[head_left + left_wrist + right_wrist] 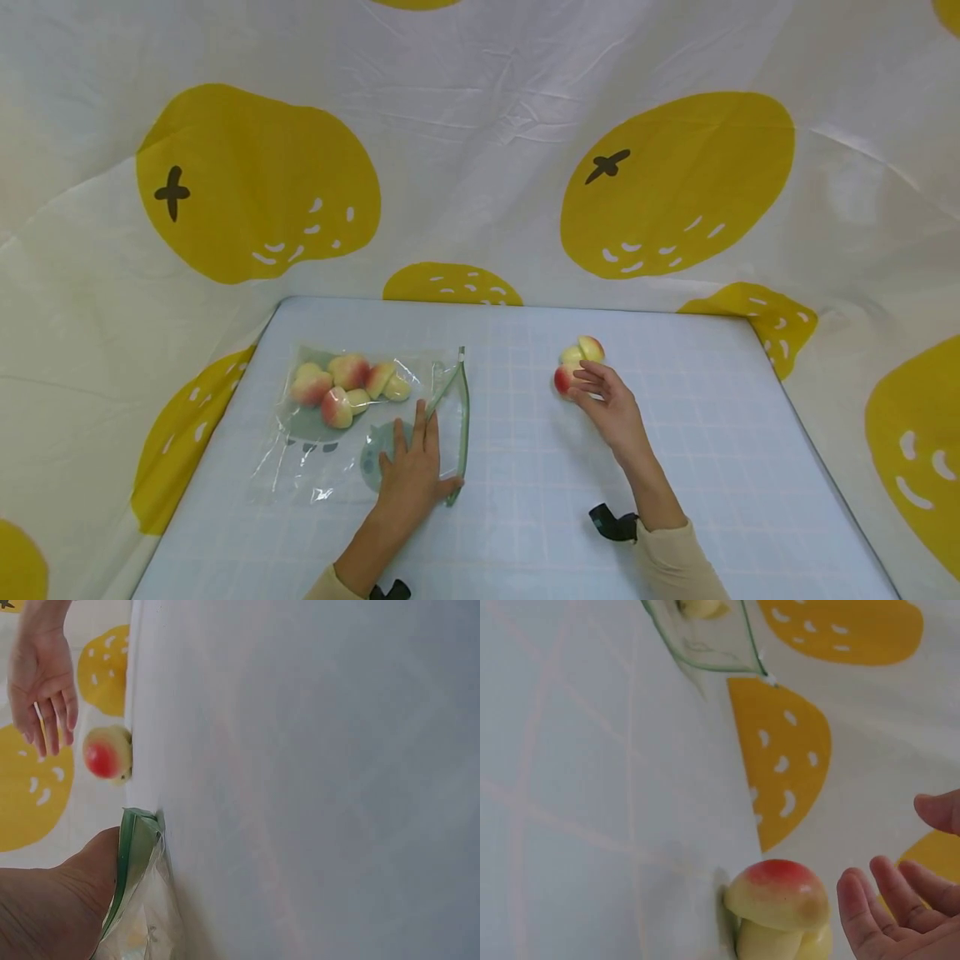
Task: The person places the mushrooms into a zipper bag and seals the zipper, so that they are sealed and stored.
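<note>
A clear zip bag (330,475) with a green-edged mouth lies flat on the left of the table, its mouth toward the right and standing slightly apart. Inside it are several yellow toy mushrooms (348,372) with reddish caps. My left hand (411,483) rests on the bag near its mouth, fingers spread, thumb at the green edge. Two more mushrooms lie right of the bag, a farther one (591,347) and a nearer one (564,382). Just beside the nearer mushroom is my right hand (617,417), its fingers loosely bent. A gap shows between fingers and mushroom (776,896) in the right wrist view.
The table (525,517) has a pale checked cover. Behind it and at its sides hangs a white cloth (480,167) printed with yellow fruit shapes. A black wrist strap piece (613,525) sticks out beside the right sleeve.
</note>
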A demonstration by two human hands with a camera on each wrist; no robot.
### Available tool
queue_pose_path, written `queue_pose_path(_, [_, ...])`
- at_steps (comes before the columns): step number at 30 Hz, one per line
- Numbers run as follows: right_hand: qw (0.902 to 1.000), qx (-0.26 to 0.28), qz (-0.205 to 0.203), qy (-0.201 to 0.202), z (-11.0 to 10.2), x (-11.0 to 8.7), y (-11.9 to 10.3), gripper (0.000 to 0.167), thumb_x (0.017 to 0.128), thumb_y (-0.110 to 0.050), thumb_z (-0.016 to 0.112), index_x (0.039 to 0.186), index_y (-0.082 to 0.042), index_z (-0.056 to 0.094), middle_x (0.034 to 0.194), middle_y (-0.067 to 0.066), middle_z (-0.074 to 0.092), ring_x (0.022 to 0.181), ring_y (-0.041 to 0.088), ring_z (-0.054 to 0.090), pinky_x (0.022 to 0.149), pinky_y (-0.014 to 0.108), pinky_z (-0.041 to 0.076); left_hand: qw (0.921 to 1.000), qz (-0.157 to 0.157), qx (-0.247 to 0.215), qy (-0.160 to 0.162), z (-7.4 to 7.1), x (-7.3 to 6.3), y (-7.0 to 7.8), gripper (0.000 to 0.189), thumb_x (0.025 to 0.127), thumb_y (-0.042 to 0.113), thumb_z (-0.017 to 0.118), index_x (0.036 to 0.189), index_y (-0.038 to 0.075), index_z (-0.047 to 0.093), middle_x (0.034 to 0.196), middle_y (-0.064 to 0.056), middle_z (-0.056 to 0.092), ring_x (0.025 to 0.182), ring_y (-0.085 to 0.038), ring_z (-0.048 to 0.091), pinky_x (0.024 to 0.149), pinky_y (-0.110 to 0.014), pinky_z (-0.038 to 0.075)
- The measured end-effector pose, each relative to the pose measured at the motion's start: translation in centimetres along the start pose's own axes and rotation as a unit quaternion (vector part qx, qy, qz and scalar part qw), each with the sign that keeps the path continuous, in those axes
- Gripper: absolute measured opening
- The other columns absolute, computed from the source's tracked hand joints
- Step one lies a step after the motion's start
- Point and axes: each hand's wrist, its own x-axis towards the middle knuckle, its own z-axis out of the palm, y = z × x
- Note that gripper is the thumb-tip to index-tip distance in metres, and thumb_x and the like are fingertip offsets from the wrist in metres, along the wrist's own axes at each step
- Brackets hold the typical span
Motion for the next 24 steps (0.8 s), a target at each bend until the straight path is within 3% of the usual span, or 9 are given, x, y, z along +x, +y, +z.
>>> queue_pose_path(9, [0.9989, 0.002, 0.019, 0.044, -1.0, 0.8, 0.8, 0.052, 0.093, -0.005, 0.071, 0.140, 0.004, 0.049, 0.130, 0.024, 0.058, 0.110, 0.024, 0.059, 0.086, 0.015, 0.048, 1.0000, -0.006, -0.001, -0.007, -0.1, 0.0, 0.1, 0.115, 0.070, 0.050, 0.089, 0.155, -0.002, 0.029, 0.165, -0.018, 0.009, 0.141, -0.057, 0.019, 0.090, -0.079, 0.034])
queue_pose_path(14, [0.9961, -0.009, 0.050, 0.072, -1.1, 1.5, 2.0, 0.054, 0.092, -0.007, 0.072, 0.140, 0.002, 0.049, 0.136, 0.022, 0.054, 0.119, 0.031, 0.054, 0.087, 0.015, 0.046, 1.0000, -0.002, -0.003, -0.004, 0.0, 0.0, 0.0, 0.115, 0.071, 0.050, 0.088, 0.155, -0.002, 0.029, 0.165, -0.018, 0.009, 0.141, -0.057, 0.019, 0.090, -0.080, 0.034])
queue_pose_path(21, [0.9894, -0.006, 0.095, 0.110, -0.7, 2.2, 3.3, 0.063, 0.090, -0.012, 0.075, 0.144, -0.001, 0.045, 0.146, 0.020, 0.044, 0.132, 0.037, 0.041, 0.107, 0.047, 0.037, 1.0000, 0.004, 0.002, 0.004, 0.0, 0.0, 0.0, 0.115, 0.070, 0.050, 0.089, 0.154, -0.003, 0.030, 0.165, -0.019, 0.011, 0.140, -0.057, 0.021, 0.089, -0.080, 0.035])
queue_pose_path(24, [0.9875, -0.001, 0.113, 0.110, -0.5, 2.4, 3.8, 0.068, 0.090, -0.013, 0.076, 0.146, -0.001, 0.041, 0.148, 0.020, 0.039, 0.135, 0.039, 0.037, 0.109, 0.049, 0.034, 0.9999, 0.007, 0.003, 0.007, 0.1, 0.0, -0.1, 0.115, 0.071, 0.050, 0.089, 0.154, -0.003, 0.030, 0.165, -0.020, 0.012, 0.140, -0.058, 0.021, 0.088, -0.080, 0.035])
